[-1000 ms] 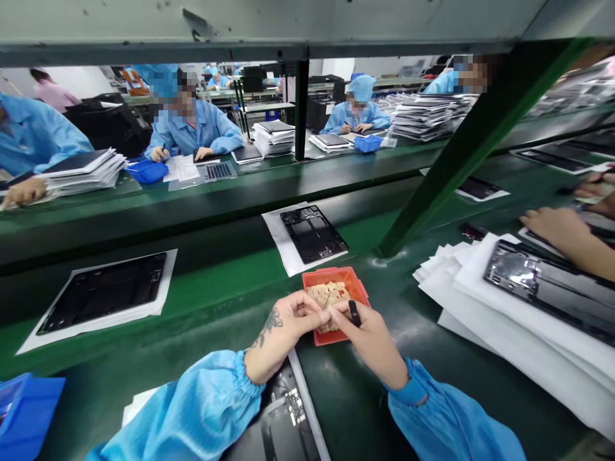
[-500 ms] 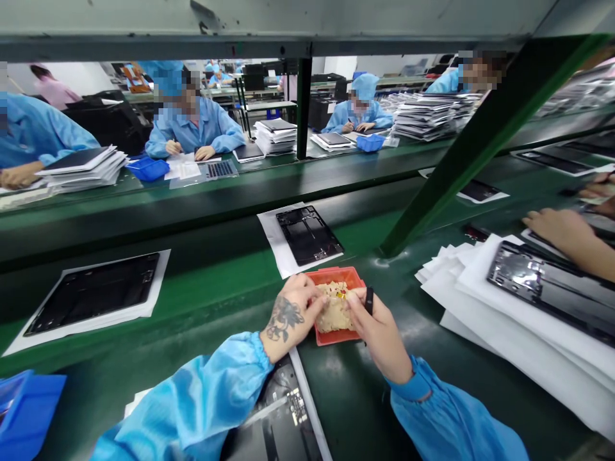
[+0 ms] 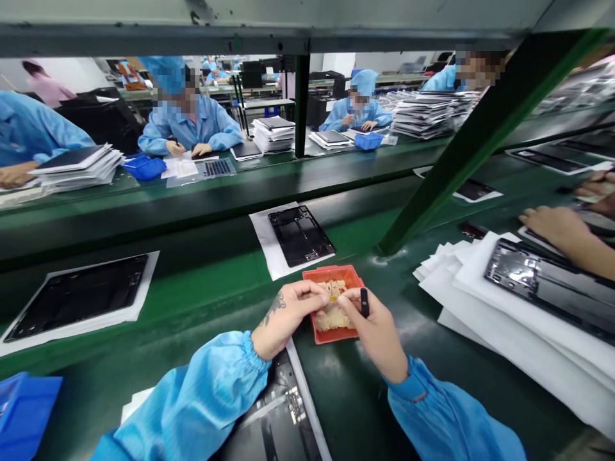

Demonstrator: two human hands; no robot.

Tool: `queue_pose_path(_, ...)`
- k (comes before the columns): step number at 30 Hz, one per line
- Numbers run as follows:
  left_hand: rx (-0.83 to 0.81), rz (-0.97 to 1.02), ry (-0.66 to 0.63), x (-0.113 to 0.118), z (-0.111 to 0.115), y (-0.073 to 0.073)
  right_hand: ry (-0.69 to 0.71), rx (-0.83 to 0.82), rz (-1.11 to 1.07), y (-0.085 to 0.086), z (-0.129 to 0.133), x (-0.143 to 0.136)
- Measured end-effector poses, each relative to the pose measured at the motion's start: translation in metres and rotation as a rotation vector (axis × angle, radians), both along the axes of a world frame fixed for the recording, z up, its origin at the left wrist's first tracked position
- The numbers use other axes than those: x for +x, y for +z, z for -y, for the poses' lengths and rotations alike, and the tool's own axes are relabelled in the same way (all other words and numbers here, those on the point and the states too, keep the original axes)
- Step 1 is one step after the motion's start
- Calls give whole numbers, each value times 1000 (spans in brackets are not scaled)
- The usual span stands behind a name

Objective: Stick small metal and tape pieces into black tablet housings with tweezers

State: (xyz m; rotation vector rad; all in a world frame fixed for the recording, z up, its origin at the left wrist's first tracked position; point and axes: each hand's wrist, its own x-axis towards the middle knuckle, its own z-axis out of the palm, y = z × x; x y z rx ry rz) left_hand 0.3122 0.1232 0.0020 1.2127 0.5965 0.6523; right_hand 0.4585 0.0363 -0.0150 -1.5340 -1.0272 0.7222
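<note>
Far left: blue bin. Left hand: thumb and finger pinching small yellow part, located over red tray. Right hand: fingertips bunched at part's other end; grip unclear. Far right: tablet on sheets.

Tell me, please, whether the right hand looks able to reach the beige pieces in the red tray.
Likely yes: the right hand is at the open red tray, fingertips over the beige pieces, though it seems busy with a yellow piece.
</note>
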Motion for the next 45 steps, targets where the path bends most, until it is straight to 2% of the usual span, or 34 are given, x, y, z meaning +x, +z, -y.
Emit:
queue_pose_path(3, 63, 2, 81, 1, 1, -4, -83, 108, 228, 0, 0, 0)
queue_pose_path(8, 149, -13, 147, 3, 6, -9, 10, 260, 399, -2, 2, -3)
queue_pose_path(17, 227, -77, 143, 0, 10, -7, 54, 144, 322, 2, 3, -2)
queue_pose_path(22, 174, -58, 122, -1, 12, -4, 89, 94, 289, 4, 2, -1)
queue_pose_path(26, 69, -18, 102, 0, 9, -2, 75, 113, 409, 4, 3, 0)
queue_pose_path(29, -15, 0, 131, -7, 2, -2, 10, 107, 557, 2, 3, 5)
queue_pose_path(32, -64, 5, 181, -26, -3, -2, -35, 56, 697, -2, 1, 13)
queue_pose_path(36, -86, -22, 234, -66, 1, 0, -31, 67, 733, -1, -3, 15)
queue_pose_path(38, -91, -72, 249, -92, 7, 2, -32, 130, 633, 6, -2, 9)
queue_pose_path(40, -112, -125, 257, -118, 15, 5, -19, 125, 460, 17, 2, -2)
queue_pose_path(42, -165, -140, 261, -144, 24, 10, 34, 50, 336, 30, 6, -17)
queue_pose_path(45, -273, -93, 286, -173, 40, 18, 252, -6, 274, 45, 8, -49)
